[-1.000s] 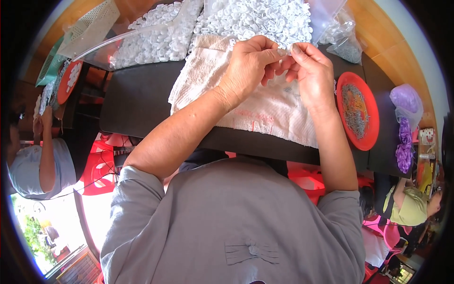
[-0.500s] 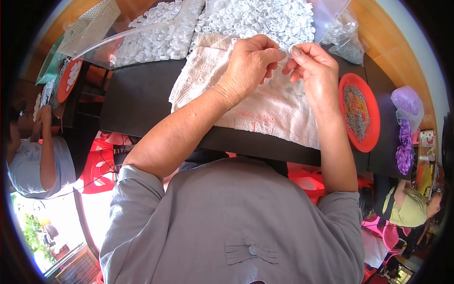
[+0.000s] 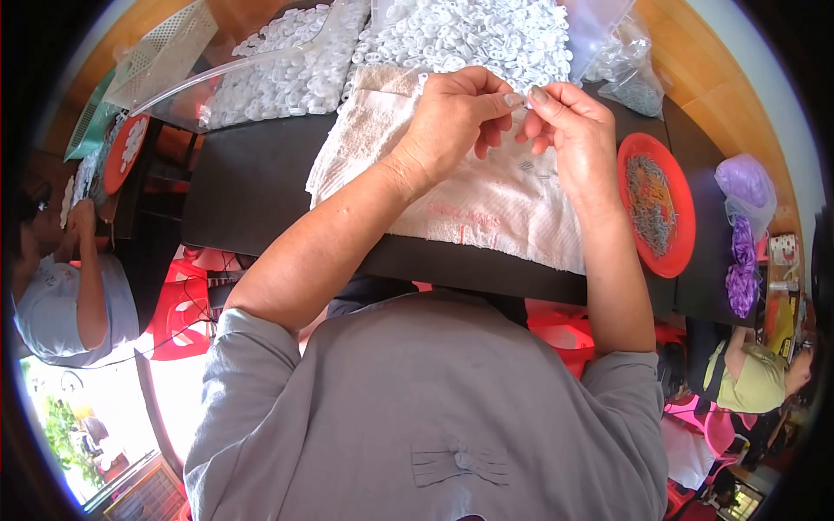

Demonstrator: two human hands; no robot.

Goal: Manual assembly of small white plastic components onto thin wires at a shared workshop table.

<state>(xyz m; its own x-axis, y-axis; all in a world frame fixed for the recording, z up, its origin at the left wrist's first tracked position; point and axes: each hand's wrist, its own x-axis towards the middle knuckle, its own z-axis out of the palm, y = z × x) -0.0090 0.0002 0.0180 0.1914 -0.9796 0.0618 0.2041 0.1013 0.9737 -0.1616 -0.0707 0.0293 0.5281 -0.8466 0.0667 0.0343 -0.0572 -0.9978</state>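
My left hand and my right hand meet fingertip to fingertip above a folded off-white towel. Each is closed in a thumb-and-finger pinch. Something tiny and pale shows between the tips, too small to name. A few thin grey metal pieces lie on the towel below the right fingers. Beyond the hands spreads a heap of small white ring-shaped plastic pieces. Beside my right forearm sits a red plate holding many thin grey metal pieces.
More white pieces fill a clear plastic bag at the far left. A clear bag of grey parts stands at the far right, and a purple bag hangs at the right edge. At left, another person works by an orange-red plate.
Both hands stay pinched together above the towel, with only a small shift of the fingertips. The whole view has moved slightly.
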